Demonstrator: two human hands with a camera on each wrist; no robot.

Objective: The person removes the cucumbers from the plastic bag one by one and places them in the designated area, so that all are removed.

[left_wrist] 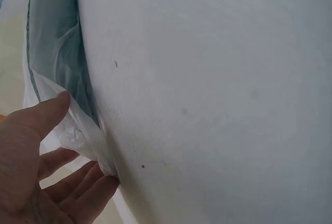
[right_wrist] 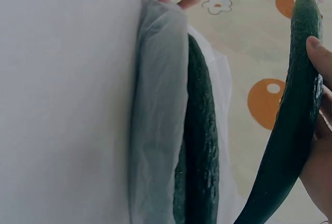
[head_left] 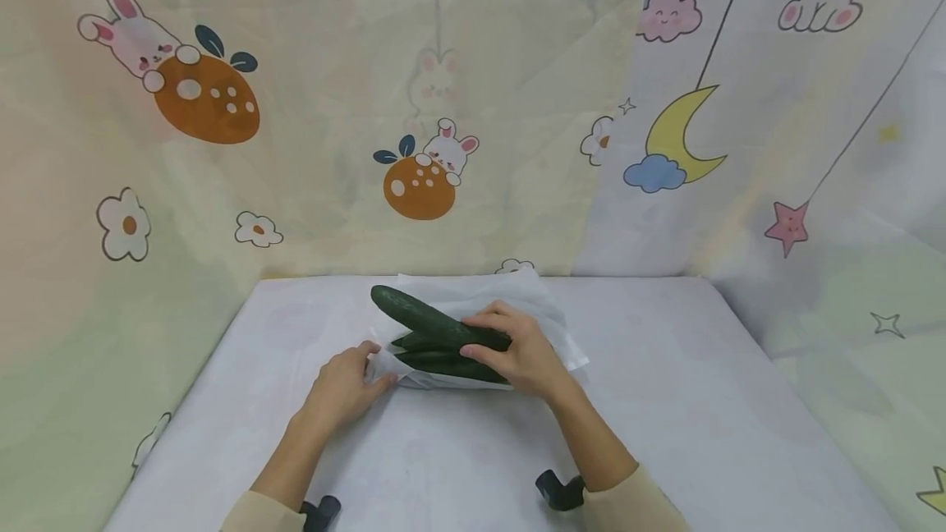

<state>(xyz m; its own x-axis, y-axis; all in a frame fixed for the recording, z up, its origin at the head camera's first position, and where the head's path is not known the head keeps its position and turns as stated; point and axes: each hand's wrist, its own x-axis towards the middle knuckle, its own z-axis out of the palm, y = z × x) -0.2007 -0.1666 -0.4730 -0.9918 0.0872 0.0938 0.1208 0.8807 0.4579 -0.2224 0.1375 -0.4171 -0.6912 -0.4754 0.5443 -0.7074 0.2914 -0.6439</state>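
A dark green cucumber point(head_left: 414, 312) slants up to the left in the head view, its lower right part gripped by my right hand point(head_left: 521, 350). Raised above the bag, the same cucumber point(right_wrist: 290, 130) fills the right side of the right wrist view. Other cucumbers point(right_wrist: 201, 125) lie partly inside a thin white plastic bag point(right_wrist: 158, 79); how many is hidden. At the bag's left end my left hand point(head_left: 343, 388) holds the plastic edge. The left wrist view shows the translucent bag point(left_wrist: 78, 130) between thumb and fingers of the left hand point(left_wrist: 31, 172).
A white-covered table point(head_left: 636, 401) carries the bag near its back edge. Behind hangs a printed cloth point(head_left: 318, 146) with bunnies, oranges and flowers. Dark wrist devices point(head_left: 559, 491) sit by both beige sleeves point(head_left: 631, 507).
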